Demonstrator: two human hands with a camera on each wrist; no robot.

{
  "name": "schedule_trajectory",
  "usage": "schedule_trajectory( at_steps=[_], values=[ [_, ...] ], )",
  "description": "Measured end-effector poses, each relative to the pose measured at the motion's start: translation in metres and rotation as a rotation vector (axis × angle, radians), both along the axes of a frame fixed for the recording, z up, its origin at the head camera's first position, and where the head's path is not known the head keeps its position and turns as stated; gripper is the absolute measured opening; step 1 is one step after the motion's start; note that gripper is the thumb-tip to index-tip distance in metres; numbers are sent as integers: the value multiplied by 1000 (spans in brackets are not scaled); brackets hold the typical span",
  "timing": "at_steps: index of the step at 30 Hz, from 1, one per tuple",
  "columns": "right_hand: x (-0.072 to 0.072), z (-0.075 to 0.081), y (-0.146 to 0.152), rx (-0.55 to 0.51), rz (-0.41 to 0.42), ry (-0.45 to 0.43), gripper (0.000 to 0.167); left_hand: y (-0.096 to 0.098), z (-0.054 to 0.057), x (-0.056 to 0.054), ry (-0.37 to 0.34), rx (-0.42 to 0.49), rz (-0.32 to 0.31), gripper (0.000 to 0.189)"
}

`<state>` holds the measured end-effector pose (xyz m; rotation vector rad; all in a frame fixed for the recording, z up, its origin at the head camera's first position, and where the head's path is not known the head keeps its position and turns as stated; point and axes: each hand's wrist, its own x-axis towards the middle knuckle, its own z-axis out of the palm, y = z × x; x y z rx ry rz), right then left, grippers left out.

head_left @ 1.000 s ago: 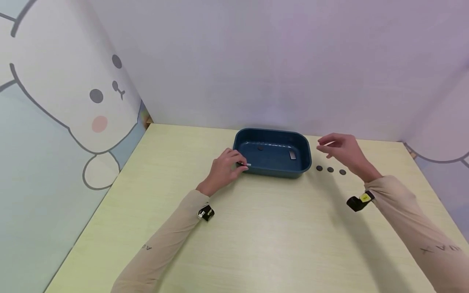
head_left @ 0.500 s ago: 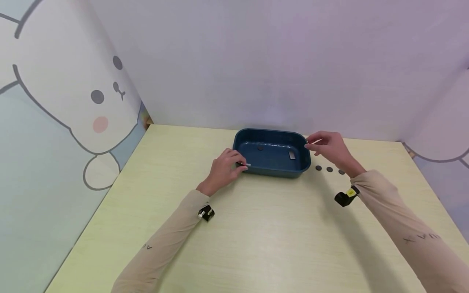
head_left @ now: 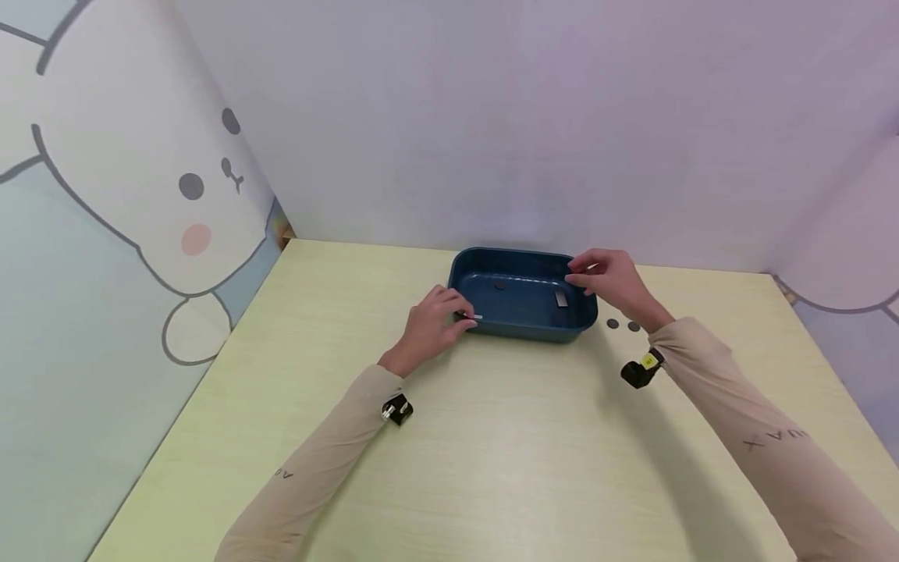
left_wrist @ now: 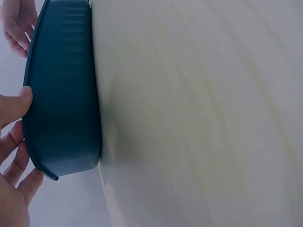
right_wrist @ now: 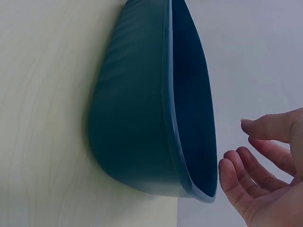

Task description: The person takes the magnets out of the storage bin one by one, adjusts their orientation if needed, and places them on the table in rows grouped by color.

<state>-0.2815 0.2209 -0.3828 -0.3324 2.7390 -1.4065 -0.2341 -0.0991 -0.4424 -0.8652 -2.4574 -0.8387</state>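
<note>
A dark blue rectangular tray [head_left: 520,329] stands on the table near the wall. My left hand [head_left: 433,324] grips its front left corner, thumb on the outside of the rim and fingers curled over it in the left wrist view. A small pale strip [head_left: 478,317] shows at those fingertips. My right hand [head_left: 609,277] is over the tray's right end, thumb and index finger close together; I cannot tell whether anything sits between them. Inside the tray lie a small dark disc [head_left: 499,285] and a silvery rectangular piece [head_left: 561,299].
Two flat grey discs [head_left: 613,323] show on the table [head_left: 492,453] right of the tray, partly near the right wrist. A pale wall [head_left: 520,133] rises behind the tray, and a panel with a cartoon animal [head_left: 126,156] stands at the left.
My right hand has moved left, from above the discs to over the tray's right end. Its forearm now hides the third disc. My left hand keeps its grip on the tray.
</note>
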Motion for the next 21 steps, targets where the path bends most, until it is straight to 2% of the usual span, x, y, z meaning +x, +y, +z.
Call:
schedule_trajectory(
  at_steps=[8, 21],
  values=[
    [-4, -5, -12, -32, 41, -4, 33, 0, 2, 1, -3, -14, 5, 10],
    [-18, -18, -29, -57, 53, -17, 32, -1, 0, -1, -16, -44, 21, 10]
  ],
)
